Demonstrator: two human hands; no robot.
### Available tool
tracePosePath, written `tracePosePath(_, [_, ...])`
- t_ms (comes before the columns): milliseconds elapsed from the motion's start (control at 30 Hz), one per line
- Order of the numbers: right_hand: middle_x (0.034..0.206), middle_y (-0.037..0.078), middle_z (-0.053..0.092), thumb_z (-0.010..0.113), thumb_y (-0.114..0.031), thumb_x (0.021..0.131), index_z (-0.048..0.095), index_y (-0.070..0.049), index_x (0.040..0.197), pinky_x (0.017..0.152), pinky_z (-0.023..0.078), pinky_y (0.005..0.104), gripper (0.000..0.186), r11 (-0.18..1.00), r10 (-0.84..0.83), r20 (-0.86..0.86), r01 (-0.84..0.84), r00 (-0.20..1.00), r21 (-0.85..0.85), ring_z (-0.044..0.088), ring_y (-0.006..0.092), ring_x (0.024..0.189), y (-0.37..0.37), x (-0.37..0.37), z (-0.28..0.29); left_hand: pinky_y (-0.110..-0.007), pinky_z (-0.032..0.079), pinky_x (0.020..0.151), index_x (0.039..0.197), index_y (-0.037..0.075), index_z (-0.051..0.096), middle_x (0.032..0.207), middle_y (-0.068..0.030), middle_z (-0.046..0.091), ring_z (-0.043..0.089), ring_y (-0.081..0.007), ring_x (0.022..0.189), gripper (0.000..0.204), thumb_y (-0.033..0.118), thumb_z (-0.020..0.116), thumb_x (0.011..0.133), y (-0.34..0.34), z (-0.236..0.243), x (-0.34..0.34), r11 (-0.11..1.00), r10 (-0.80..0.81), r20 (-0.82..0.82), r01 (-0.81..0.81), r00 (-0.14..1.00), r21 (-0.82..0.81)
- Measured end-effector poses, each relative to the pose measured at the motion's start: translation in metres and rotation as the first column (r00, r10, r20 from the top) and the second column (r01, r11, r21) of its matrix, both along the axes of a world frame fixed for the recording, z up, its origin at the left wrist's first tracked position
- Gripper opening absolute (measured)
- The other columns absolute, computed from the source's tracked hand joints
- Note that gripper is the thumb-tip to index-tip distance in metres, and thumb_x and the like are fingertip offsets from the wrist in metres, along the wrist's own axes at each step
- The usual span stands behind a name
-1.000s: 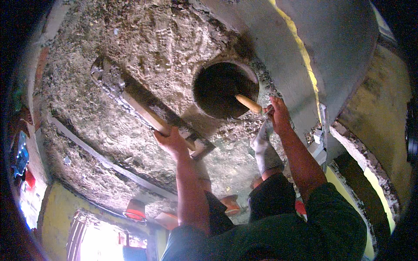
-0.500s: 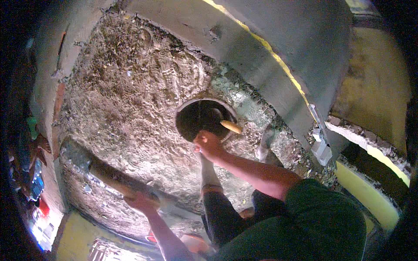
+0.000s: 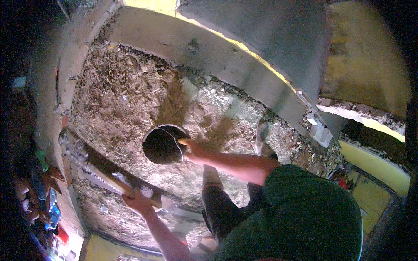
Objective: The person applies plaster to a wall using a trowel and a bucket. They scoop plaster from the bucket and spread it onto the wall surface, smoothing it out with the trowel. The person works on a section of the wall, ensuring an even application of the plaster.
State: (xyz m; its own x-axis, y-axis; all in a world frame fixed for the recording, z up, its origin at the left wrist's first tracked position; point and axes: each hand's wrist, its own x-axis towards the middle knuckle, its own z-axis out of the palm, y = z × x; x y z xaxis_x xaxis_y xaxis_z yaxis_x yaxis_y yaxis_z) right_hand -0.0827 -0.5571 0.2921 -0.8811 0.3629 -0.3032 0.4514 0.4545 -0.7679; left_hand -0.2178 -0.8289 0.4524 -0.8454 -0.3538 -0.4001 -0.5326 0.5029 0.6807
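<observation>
A dark round bucket (image 3: 156, 145) with a thin wire handle (image 3: 175, 141) is in front of me, its mouth facing up and its inside too dark to make out. My right hand (image 3: 192, 152) is closed at the bucket's right rim, where the wire comes in. Beside the fingertips a small tan piece shows, possibly the handle's grip. At the lower left, my left hand (image 3: 138, 202) is wrapped round a long, narrow wooden piece (image 3: 124, 186) with a pale flat strip along it. Its far end is hard to make out.
Rough, rubble-strewn ground (image 3: 126, 113) lies around the bucket. A smooth grey cement ledge (image 3: 217, 56) curves along the far side. Pale blocks (image 3: 320, 134) rest on it at the right. Bottles and clutter (image 3: 52, 209) stand at the far left. My legs (image 3: 213, 191) are close to the bucket.
My right hand has moved to the bucket's right rim, and the bucket has shifted left and toward me. The view has tilted. My left hand keeps its hold on the wooden piece.
</observation>
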Motion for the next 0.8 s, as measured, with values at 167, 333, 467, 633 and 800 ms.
tracePosePath(167, [0.086,0.021,0.062,0.058,-0.041,0.085,0.060,-0.003,0.096,0.076,0.048,0.0494,0.040,0.865,0.446,0.475,-0.501,0.758,-0.013,0.061,0.0381,0.085,0.125,0.086,0.176,-0.041,0.043,0.085,0.119,-0.005,0.047,0.109,-0.0174,0.055,0.052,-0.0296,0.096,0.055,0.011,0.067,0.071,0.016,0.036,-0.040,0.978,-0.204,-0.023,0.205,0.979,0.033])
tracePosePath(333, [0.086,0.017,0.064,0.052,-0.061,0.083,0.060,-0.006,0.088,0.071,0.049,0.0465,0.056,0.837,0.392,0.878,-0.502,0.274,-0.217,0.063,0.0350,0.081,0.199,0.182,0.346,-0.042,0.043,0.085,0.113,-0.005,0.050,0.100,-0.0196,0.056,0.053,-0.0325,0.088,0.051,0.019,0.069,0.072,0.134,0.028,-0.026,0.923,-0.368,-0.126,0.378,0.921,0.076])
tracePosePath(467, [0.081,0.012,0.063,0.055,-0.054,0.086,0.061,-0.007,0.087,0.067,0.049,0.0444,0.047,0.850,0.527,0.787,-0.213,0.321,-0.482,0.062,0.0306,0.075,0.233,0.366,0.302,-0.043,0.044,0.081,0.108,-0.003,0.051,0.097,-0.0190,0.059,0.056,-0.0321,0.087,0.048,0.022,0.071,0.072,0.285,0.015,0.014,0.876,-0.480,0.122,0.483,0.869,0.006])
tracePosePath(633, [0.075,0.011,0.061,0.059,-0.044,0.087,0.061,-0.008,0.086,0.065,0.049,0.0427,0.036,0.805,0.522,0.648,-0.069,0.555,-0.589,0.061,0.0273,0.073,0.301,0.446,0.289,-0.038,0.045,0.069,0.104,-0.002,0.050,0.086,-0.0134,0.056,0.054,-0.0253,0.076,0.044,0.016,0.069,0.069,0.408,-0.026,0.081,0.928,-0.298,0.021,0.284,0.954,0.241])
tracePosePath(800, [0.092,0.014,0.063,0.058,-0.035,0.088,0.062,-0.008,0.098,0.074,0.049,0.0440,0.029,0.866,0.382,0.721,0.048,0.578,-0.497,0.062,0.0320,0.083,0.373,0.449,0.329,-0.037,0.047,0.060,0.101,-0.002,0.049,0.082,-0.0115,0.056,0.054,-0.0237,0.065,0.043,0.017,0.067,0.067,0.518,-0.068,0.150,0.914,-0.118,0.092,0.072,0.989,0.398])
